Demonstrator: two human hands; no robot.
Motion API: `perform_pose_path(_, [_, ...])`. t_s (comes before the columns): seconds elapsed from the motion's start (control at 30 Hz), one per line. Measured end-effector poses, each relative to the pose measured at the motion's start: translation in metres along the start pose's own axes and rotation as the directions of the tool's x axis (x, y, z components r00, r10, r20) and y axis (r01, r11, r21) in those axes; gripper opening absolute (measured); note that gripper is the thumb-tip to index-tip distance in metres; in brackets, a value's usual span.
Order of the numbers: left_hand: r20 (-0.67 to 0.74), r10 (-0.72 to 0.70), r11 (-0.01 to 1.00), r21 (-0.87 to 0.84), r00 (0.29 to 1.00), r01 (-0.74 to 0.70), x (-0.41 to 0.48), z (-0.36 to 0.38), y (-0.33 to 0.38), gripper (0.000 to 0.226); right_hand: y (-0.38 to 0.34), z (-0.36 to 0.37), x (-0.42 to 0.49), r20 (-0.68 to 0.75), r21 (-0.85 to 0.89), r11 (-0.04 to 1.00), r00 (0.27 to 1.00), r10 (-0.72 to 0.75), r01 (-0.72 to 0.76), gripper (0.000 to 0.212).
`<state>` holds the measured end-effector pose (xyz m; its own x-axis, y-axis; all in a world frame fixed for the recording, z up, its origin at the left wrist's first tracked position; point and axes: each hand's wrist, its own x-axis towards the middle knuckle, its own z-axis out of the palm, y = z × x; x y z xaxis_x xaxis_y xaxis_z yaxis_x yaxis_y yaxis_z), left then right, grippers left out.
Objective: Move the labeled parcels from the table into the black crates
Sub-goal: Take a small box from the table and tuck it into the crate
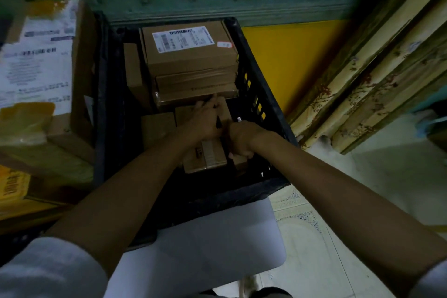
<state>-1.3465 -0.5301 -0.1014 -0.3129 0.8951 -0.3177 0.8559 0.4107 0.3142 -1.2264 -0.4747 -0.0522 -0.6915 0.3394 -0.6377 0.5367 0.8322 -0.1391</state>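
Note:
A black crate (263,106) stands in the middle of the view and holds several brown cardboard parcels. The topmost, at the back, is a large parcel with a white barcode label (191,53). Both my hands are inside the crate at its front, on a small brown parcel (208,157). My left hand (205,121) lies over the parcel's top, its fingers reaching the far end, with a black marker (218,122) tucked by the thumb. My right hand (242,139) grips the parcel's right edge with curled fingers.
A stack of larger labeled boxes (36,68) with yellow tape fills the left side, against the crate. A grey flat surface (205,244) lies under the crate's near edge. A green barred window is behind, a yellow panel and patterned boards at right, and a tiled floor below.

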Motion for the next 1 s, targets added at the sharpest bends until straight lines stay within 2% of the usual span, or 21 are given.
perform_pose_path(0.1, [-0.042,0.024,0.999,-0.032,0.999,-0.025,0.004,0.002,0.0,0.078,0.001,0.002,0.004,-0.011,-0.018,1.0,1.0,-0.008,0.008,0.049])
perform_pose_path(0.17, [-0.036,-0.007,0.992,-0.129,0.999,0.002,0.005,0.002,0.0,0.092,0.001,0.0,0.002,-0.037,-0.005,1.0,0.999,0.001,-0.002,0.058])
perform_pose_path(0.23, [-0.018,0.009,0.99,-0.137,1.0,-0.011,0.005,0.001,-0.001,0.098,0.002,-0.003,-0.002,-0.033,-0.017,1.0,0.999,0.015,-0.016,0.061])
perform_pose_path(0.37, [-0.009,0.027,0.997,-0.07,1.0,-0.027,0.004,0.001,-0.002,0.095,0.001,-0.007,-0.01,-0.002,-0.02,1.0,1.0,0.021,-0.021,0.06])
perform_pose_path(0.47, [-0.025,0.018,0.996,-0.084,1.0,-0.02,0.0,-0.001,0.003,0.088,0.001,-0.003,-0.011,-0.004,0.005,0.999,0.999,0.039,-0.039,0.067])
perform_pose_path(0.53, [0.015,0.001,0.994,-0.11,1.0,0.001,-0.005,-0.009,0.008,0.087,0.001,-0.002,-0.014,-0.016,0.011,0.998,0.998,0.058,-0.058,0.076])
perform_pose_path(0.6, [0.025,-0.007,0.986,-0.164,1.0,0.011,-0.012,-0.022,0.014,0.068,-0.002,-0.001,-0.023,-0.053,-0.004,0.997,0.996,0.073,-0.074,0.079])
perform_pose_path(0.67, [-0.1,0.018,0.974,-0.223,0.995,-0.041,-0.017,-0.041,0.024,0.034,0.001,0.0,-0.04,-0.214,0.056,0.996,0.974,0.074,-0.064,0.067])
perform_pose_path(0.7, [-0.19,0.023,0.956,-0.284,0.982,-0.078,-0.02,-0.051,0.034,0.025,0.006,0.0,-0.053,-0.347,0.131,0.991,0.934,0.081,-0.037,0.059])
perform_pose_path(0.73, [-0.273,0.017,0.916,-0.381,0.962,-0.125,-0.021,-0.061,0.047,0.019,0.013,0.0,-0.069,-0.494,0.208,0.978,0.863,0.107,-0.002,0.054])
perform_pose_path(0.8, [-0.386,-0.006,0.762,-0.599,0.923,-0.246,-0.024,-0.077,0.085,0.014,0.037,-0.001,-0.107,-0.729,0.356,0.932,0.644,0.231,0.068,0.044])
perform_pose_path(0.83, [-0.42,-0.014,0.676,-0.673,0.908,-0.301,-0.026,-0.083,0.109,0.013,0.052,0.001,-0.127,-0.781,0.436,0.894,0.538,0.317,0.106,0.04])
perform_pose_path(0.9, [-0.439,-0.012,0.522,-0.769,0.898,-0.368,-0.034,-0.085,0.162,0.015,0.084,0.01,-0.17,-0.77,0.616,0.754,0.378,0.514,0.228,0.032])
perform_pose_path(0.93, [-0.418,0.013,0.448,-0.81,0.908,-0.379,-0.041,-0.081,0.191,0.015,0.099,0.018,-0.194,-0.721,0.692,0.651,0.327,0.61,0.312,0.028])
perform_pose_path(1.0, [-0.342,0.117,0.322,-0.875,0.933,-0.361,-0.061,-0.065,0.251,0.014,0.128,0.043,-0.242,-0.594,0.774,0.442,0.278,0.755,0.453,0.026])
